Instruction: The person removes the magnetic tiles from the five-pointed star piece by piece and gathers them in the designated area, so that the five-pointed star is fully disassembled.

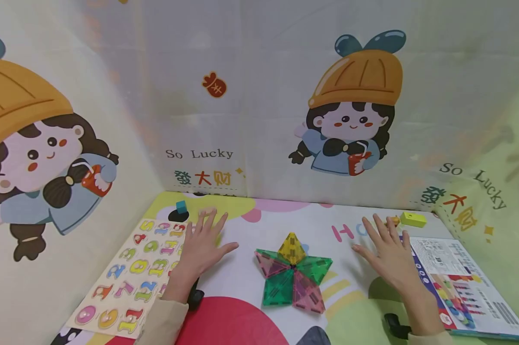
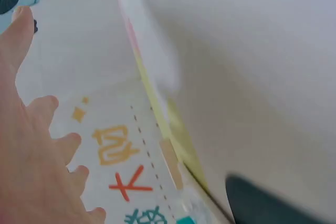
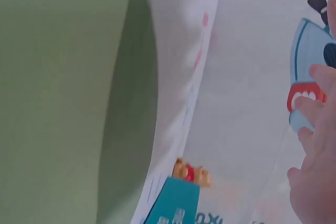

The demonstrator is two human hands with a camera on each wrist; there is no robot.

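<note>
Between the two hands lies a flat star-like figure of translucent tiles: a yellow tile (image 1: 292,249) at the top, green tiles (image 1: 278,289) and pink tiles (image 1: 307,291) around a common centre. My left hand (image 1: 202,251), fingers spread and holding nothing, is left of the figure, overlapping the number board (image 1: 132,273) in the head view. My right hand (image 1: 388,256) has its fingers spread too, on the figure's right, beside a printed box (image 1: 466,287). Both wrist views show the fingers extended, with nothing in them.
A small blue cube (image 1: 181,207) sits at the back left of the table. At the back right are a yellow block (image 1: 413,219) and a small orange figurine (image 1: 394,221), partly behind the right fingers. Printed cloth walls (image 1: 268,143) enclose the back and sides.
</note>
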